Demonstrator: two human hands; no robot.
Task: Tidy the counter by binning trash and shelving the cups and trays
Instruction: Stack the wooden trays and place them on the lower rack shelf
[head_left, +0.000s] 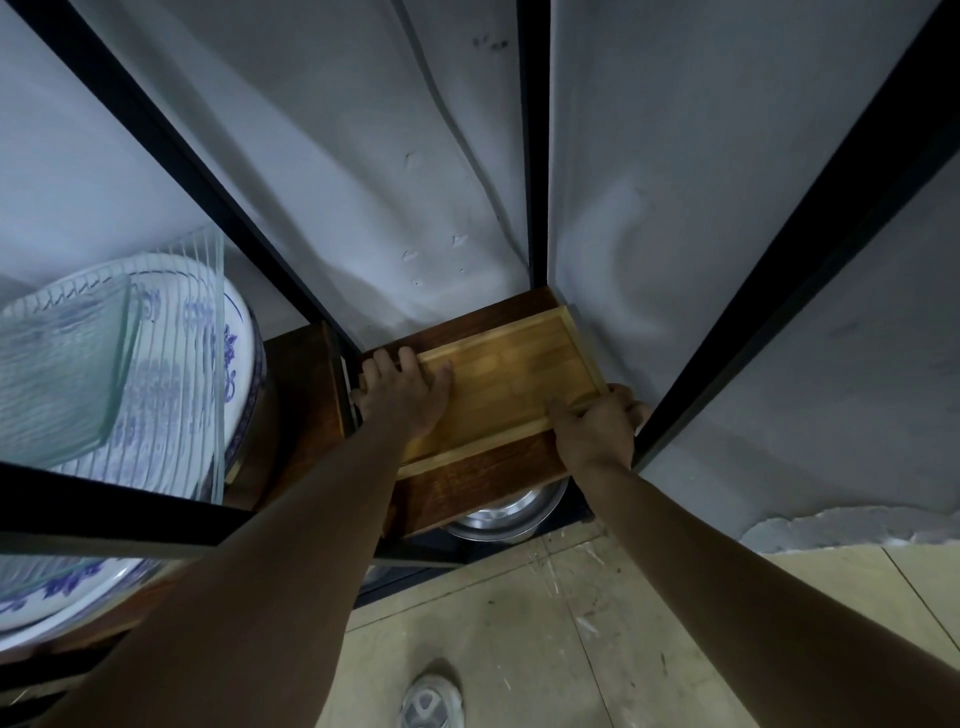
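A light bamboo tray (511, 376) lies flat on a dark wooden shelf (478, 486) inside a black metal rack. My left hand (402, 392) rests on the tray's left end, fingers spread over its rim and inner face. My right hand (597, 423) holds the tray's near right corner, thumb on top of the rim and fingers curled under its edge. No cups or trash are in view.
Black rack posts (535, 156) frame the shelf against a pale wall. To the left, glass plates (62, 364) lie on a blue-and-white porcelain dish (236, 353). Metal basins (506, 512) sit on the level below. A shoe (431, 699) stands on the tiled floor.
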